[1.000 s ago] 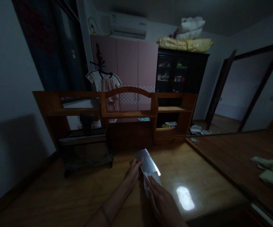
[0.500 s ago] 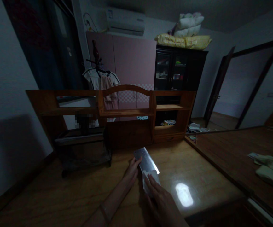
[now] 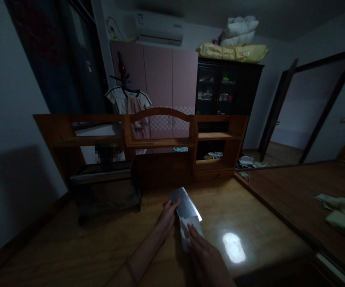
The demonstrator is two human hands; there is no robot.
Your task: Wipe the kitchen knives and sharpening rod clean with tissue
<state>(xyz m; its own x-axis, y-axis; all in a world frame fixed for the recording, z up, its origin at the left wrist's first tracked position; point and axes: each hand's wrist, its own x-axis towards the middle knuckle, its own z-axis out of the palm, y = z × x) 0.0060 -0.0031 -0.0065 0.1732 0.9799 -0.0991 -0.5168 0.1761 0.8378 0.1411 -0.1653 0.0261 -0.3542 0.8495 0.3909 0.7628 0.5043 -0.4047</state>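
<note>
My left hand (image 3: 169,213) is closed on the left edge of a flat, shiny, rectangular metal plate (image 3: 186,202), its thumb resting on top. The plate is tilted above the wooden desk, and I cannot tell its exact kind. A white tissue (image 3: 192,223) covers the plate's near end. My right hand (image 3: 204,249) presses the tissue there with its fingers close together. Part of the plate is hidden under the tissue and the left hand.
The glossy desk top (image 3: 244,207) reflects a bright light. A wooden shelf unit (image 3: 162,141) rises at its back. On the left stands a dark, glass-sided box (image 3: 106,195). Light-coloured cloth (image 3: 344,211) lies on a lower wooden surface to the right.
My right hand has shifted slightly down and right on the tissue, whose lower part is bent differently. The left hand and the plate have hardly moved.
</note>
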